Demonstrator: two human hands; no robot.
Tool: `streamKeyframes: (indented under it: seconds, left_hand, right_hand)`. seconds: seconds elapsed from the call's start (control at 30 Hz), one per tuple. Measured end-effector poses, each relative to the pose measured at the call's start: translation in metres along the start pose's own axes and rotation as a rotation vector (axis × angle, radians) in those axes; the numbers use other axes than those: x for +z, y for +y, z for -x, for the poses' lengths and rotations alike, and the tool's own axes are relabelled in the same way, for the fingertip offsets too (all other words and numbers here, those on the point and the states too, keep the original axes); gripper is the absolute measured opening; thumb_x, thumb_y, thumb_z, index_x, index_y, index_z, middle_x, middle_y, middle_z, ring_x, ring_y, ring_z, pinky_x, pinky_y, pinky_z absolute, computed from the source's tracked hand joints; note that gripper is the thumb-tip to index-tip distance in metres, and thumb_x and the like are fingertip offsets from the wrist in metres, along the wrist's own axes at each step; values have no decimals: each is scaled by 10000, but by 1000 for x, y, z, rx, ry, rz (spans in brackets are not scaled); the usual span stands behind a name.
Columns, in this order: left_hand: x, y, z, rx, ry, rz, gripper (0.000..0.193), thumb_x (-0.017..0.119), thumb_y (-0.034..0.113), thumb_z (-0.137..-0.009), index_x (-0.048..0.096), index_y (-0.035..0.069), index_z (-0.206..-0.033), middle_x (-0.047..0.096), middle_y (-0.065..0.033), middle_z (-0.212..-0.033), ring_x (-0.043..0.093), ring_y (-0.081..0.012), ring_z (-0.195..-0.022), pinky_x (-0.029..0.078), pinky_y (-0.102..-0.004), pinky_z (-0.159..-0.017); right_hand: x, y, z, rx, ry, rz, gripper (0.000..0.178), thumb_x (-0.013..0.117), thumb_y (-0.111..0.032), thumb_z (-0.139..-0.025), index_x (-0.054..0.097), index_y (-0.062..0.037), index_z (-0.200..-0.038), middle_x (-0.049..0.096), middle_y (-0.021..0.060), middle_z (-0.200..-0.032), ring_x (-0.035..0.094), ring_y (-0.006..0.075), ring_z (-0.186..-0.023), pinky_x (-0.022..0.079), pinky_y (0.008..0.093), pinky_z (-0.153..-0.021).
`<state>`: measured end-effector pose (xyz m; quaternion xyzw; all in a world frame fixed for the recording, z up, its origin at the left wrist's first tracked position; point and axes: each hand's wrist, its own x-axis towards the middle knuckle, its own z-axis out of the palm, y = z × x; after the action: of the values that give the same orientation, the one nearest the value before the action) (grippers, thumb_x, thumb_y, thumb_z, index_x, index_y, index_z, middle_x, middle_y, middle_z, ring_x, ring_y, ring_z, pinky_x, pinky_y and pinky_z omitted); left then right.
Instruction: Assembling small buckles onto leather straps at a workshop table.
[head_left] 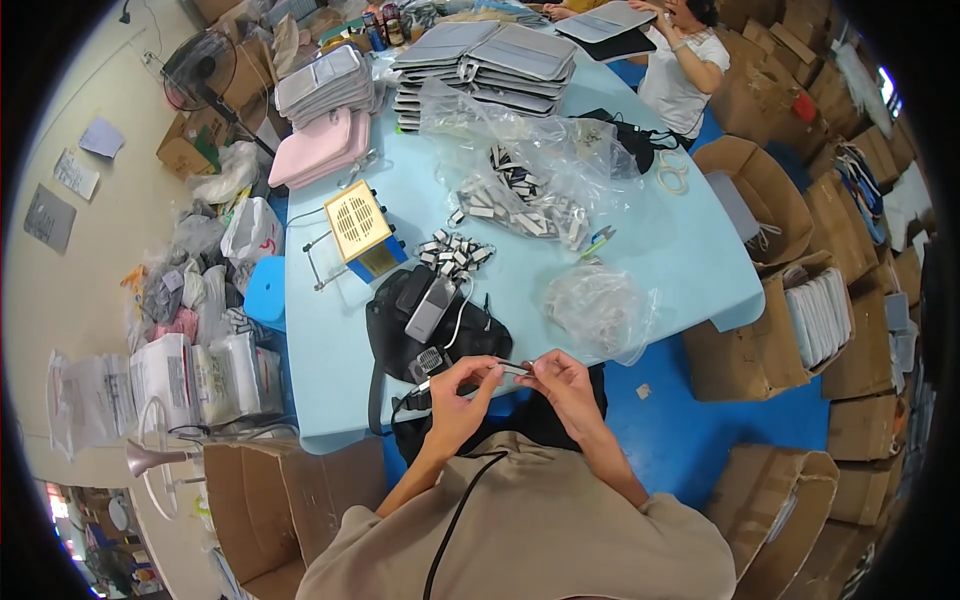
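My left hand (pixel 462 392) and my right hand (pixel 568 390) meet at the table's near edge, fingers pinched on a small thin light-grey piece (pixel 514 369) between them. Its exact kind is too small to make out. Just beyond them a black bag (pixel 385 335) lies on the light blue table (pixel 570 290). On it rests a grey power bank (pixel 432 309) with a white cable (pixel 461 318). Past the bag is a small pile of black-and-white rectangular pieces (pixel 455 254). More such pieces (pixel 530 212) lie in a large clear plastic bag (pixel 590 150).
A yellow-and-blue speaker-like box (pixel 355 228) stands at left. Grey cases (pixel 520 55) and pink cases (pixel 320 147) are stacked at the back. A crumpled clear bag (pixel 597 308) lies right. Cardboard boxes (pixel 755 345) flank the table. A co-worker (pixel 685 75) holds a dark case (pixel 612 45).
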<state>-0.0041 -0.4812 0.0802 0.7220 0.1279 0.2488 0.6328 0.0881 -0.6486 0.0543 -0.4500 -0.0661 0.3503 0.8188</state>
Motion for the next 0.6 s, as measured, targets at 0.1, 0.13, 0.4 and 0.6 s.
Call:
streamKeyframes:
  seconds: [0.1, 0.13, 0.4, 0.6]
  left_hand:
    - [2, -1, 2, 47, 26, -45, 140, 740, -1, -914, 725, -28, -1051, 762, -92, -889, 697, -103, -714, 535, -222, -662]
    - [1, -3, 2, 47, 23, -44, 140, 740, -1, -914, 725, -28, -1051, 762, -92, -889, 697, -103, -714, 535, -222, -662]
    - [5, -8, 2, 125, -79, -90, 123, 731, -31, -906, 747, -32, -1029, 766, -113, -1027, 708, -115, -809, 560, -231, -687]
    - [-3, -9, -1, 107, -179, 12, 111, 738, -27, -901, 756, -45, -1008, 690, -147, -1194, 694, -136, -878, 549, -230, -687]
  right_hand:
    - [1, 3, -1, 24, -2, 27, 127, 634, -127, -1038, 624, -3, -1012, 729, 121, -1014, 728, 196, -953, 580, 331, -933]
    - [1, 4, -1, 44, -9, 25, 125, 632, -123, -1038, 626, 0, -1026, 730, 122, -1016, 728, 197, -954, 582, 336, -942]
    - [4, 7, -1, 59, 0, -35, 162, 645, -131, -1032, 664, 28, -1052, 737, 115, -995, 725, 176, -957, 586, 311, -930]
    - [3, 11, -1, 63, 13, 21, 182, 657, -132, -1024, 702, 45, -1016, 739, 102, -968, 723, 157, -931, 587, 292, -901]
